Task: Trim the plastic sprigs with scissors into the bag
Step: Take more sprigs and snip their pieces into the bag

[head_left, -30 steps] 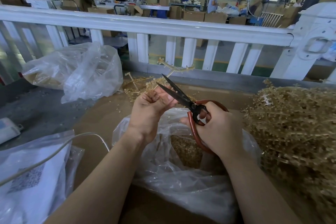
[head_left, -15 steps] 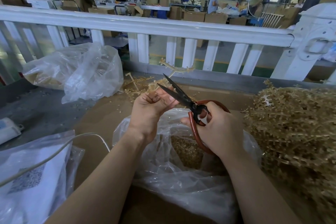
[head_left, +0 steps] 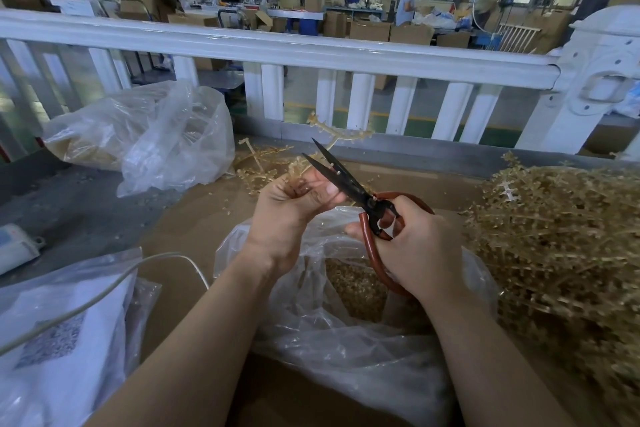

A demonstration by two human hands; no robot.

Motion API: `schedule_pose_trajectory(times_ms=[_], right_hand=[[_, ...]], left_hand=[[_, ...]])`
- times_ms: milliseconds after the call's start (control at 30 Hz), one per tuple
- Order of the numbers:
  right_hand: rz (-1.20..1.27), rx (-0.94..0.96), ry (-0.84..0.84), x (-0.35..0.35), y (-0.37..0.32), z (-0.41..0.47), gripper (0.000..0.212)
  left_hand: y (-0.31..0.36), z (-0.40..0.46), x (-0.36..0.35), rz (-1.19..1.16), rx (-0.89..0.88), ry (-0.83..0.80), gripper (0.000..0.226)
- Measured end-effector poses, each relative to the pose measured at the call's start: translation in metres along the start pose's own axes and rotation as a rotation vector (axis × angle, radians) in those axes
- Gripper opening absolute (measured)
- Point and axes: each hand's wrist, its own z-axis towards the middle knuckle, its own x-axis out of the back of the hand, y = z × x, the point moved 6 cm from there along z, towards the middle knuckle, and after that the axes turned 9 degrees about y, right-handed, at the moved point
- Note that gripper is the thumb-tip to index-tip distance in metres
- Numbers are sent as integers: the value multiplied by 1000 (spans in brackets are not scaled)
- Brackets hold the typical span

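left hand [head_left: 289,215]: raised over the open bag, fingers curled closed around a tan plastic sprig [head_left: 334,133]; the sprig's stem ran up and away from the fingertips toward the white railing [head_left: 311,52], its far end branching above the blades.

right hand [head_left: 415,250]: closed through the red-brown handles of the scissors [head_left: 349,184], thumb in the upper loop, remaining fingers wrapped round the lower loop.

scissors: dark blades parted in a narrow v, tips pointing up and left; blades lay just beside the left fingertips, against the sprig near where it was pinched. whether the edges had met the stem could not be told.

clear bag [head_left: 346,333]: lay on the brown table [head_left: 194,229] directly beneath both hands, mouth open, a heap of small tan cut pieces [head_left: 353,284] visible inside.

pile of uncut sprigs [head_left: 568,239]: large tan tangle on the table at the right, just beside the right wrist.

loose sprigs [head_left: 259,166]: a few scattered on the table beyond the left hand.

second clear bag [head_left: 145,139]: crumpled, at the far left near the railing, well apart from the hands.

packet with printed label [head_left: 59,347]: near left, a pale cord [head_left: 114,284] lying across it.
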Motion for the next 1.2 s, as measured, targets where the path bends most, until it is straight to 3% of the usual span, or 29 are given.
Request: schedule_pose_trajectory(times_ms=[300, 567, 1200], right_hand=[[10, 3, 20, 2, -2, 0, 58], [-74, 12, 35, 2, -1, 2, 49], [22, -16, -44, -4, 0, -1, 50]], left_hand=[[0, 1, 3, 32, -22, 39, 8], [1, 1, 3, 269, -155, 24, 4], [3, 0, 1, 242, -181, -101, 6]])
